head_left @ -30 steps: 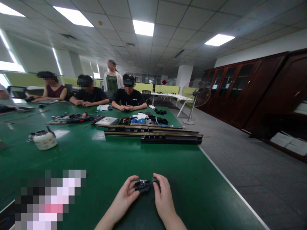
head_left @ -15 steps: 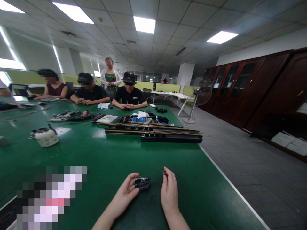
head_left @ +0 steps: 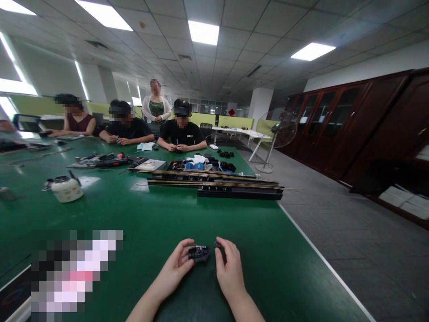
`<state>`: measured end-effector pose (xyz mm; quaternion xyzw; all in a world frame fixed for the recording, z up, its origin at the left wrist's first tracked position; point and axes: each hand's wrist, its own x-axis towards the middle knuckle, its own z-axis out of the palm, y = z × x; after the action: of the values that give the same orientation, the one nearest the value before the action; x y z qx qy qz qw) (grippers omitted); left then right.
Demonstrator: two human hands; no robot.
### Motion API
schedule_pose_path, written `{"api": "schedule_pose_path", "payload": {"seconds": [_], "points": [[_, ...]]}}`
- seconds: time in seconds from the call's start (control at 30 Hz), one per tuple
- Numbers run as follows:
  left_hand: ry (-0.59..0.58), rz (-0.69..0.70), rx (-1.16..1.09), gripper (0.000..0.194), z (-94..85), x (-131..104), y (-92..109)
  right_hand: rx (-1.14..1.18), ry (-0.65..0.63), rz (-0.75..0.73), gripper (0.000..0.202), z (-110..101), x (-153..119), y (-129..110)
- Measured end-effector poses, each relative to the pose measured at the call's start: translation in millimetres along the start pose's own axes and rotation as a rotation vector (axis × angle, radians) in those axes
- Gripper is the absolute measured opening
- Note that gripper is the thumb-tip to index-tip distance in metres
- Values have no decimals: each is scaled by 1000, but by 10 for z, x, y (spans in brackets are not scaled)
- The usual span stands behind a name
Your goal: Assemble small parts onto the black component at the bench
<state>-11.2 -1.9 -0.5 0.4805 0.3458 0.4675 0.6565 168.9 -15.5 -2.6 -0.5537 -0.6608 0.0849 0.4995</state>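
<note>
As I look from left to right, the white patterned pot (head_left: pixel 67 190) stands on the green table (head_left: pixel 140 223), well apart from my hands. My left hand (head_left: pixel 171 270) has thumb and fingers closed on the dark mechanical part (head_left: pixel 200 254), whose long axis runs roughly sideways, with its free end toward the small dark piece (head_left: pixel 217 244). My right hand (head_left: pixel 231 273) pinches this piece just beside that end; a narrow gap shows. The black rails (head_left: pixel 241 193) lie beyond both hands.

The left hand (head_left: pixel 176 268) holds a black device (head_left: pixel 199 253); the right hand (head_left: pixel 229 268) pinches a small dark piece (head_left: pixel 217 244) near it.
</note>
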Motion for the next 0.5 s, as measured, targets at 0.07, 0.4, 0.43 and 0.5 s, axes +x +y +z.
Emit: {"api": "schedule_pose_path", "payload": {"seconds": [0.07, 0.4, 0.43, 0.5], "points": [[6, 2, -7, 47, 2, 2, -2, 20, -80, -65, 21, 1, -8, -73], [0, 15, 11, 47, -1, 9, -2, 40, -251, -164, 21, 45, 3, -160], [-2, 9, 18, 46, 3, 6, 7, 21, -269, -156, 22, 49, 1, -148], [-5, -7, 38, 45, 14, 1, 30, -16, -293, -136, 24, 52, -6, -133]]}}
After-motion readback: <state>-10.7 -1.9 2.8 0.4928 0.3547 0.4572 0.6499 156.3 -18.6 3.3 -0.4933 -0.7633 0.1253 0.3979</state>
